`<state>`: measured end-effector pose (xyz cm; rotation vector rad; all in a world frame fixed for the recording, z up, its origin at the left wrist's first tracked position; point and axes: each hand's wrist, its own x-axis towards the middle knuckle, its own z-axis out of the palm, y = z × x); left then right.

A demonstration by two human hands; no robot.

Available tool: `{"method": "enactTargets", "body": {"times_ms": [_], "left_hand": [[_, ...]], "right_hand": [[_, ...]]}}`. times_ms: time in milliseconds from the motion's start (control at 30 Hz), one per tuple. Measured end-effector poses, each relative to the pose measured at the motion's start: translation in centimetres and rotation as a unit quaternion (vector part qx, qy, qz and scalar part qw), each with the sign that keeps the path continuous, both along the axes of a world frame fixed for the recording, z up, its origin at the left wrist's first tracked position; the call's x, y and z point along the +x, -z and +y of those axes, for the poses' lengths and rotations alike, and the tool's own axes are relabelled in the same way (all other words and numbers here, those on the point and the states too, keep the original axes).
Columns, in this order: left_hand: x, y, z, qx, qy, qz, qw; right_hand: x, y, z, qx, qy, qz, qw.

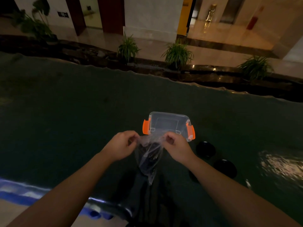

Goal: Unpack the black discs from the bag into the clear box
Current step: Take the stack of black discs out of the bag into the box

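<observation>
A thin, crinkled clear plastic bag (149,154) hangs between the two hands above the dark worktop (65,112), its film creased and shiny where it catches the light. It tapers downward to a narrow point, and dark contents show through the film in its middle, though their shape cannot be made out. The left hand (122,145) pinches the bag's upper left edge, its fingers (133,138) curled tight on the film. The right hand (176,147) grips the upper right edge the same way, its fingers (168,138) clenched on the plastic, so the mouth of the bag is drawn out between them.

Just behind the hands sits the clear box (169,124), a rectangular tub of smooth, see-through plastic with rounded corners and no lid on it. An orange latch (146,126) is hinged on its left end and another orange latch (191,132) on its right. Nothing can be seen lying inside it.

To the right of the right wrist, two black discs lie flat on the worktop: the nearer-to-box disc (205,149) is round and glossy with a raised rim, and the second disc (226,167) lies a little closer to the person, apart from the first.

The worktop is covered in a dark, matte, slightly wrinkled sheet with a wavy far edge. Beyond it stand potted plants (177,54) with long, thin leaves on a polished stone floor (229,36).
</observation>
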<state>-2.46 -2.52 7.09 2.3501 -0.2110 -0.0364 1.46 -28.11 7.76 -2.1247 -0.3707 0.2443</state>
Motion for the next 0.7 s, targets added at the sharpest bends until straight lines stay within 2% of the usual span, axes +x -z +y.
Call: {"method": "enactTargets", "body": {"times_ms": [100, 267, 433, 567, 700], "left_hand": [[-0.1, -0.9, -1.1, -0.033, 0.013, -0.009, 0.999], [0.2, -2.4, -3.1, -0.027, 0.033, -0.074, 0.996], [0.0, -3.9, -2.5, 0.054, 0.073, -0.109, 0.990], [0.0, -4.9, -2.8, 0.088, 0.029, -0.087, 0.992], [-0.3, -5.3, -4.1, 0.121, -0.009, -0.101, 0.987]], "right_hand": [[-0.3, 0.0, 0.3, 0.028, 0.004, 0.014, 0.999], [-0.5, -0.8, 0.7, 0.034, -0.001, 0.031, 0.999], [-0.6, -1.8, -0.2, 0.030, -0.011, -0.017, 0.999], [-0.7, -3.2, -0.5, -0.029, -0.072, -0.125, 0.989], [-1.2, -4.1, 0.4, -0.103, -0.124, -0.119, 0.980]]}}
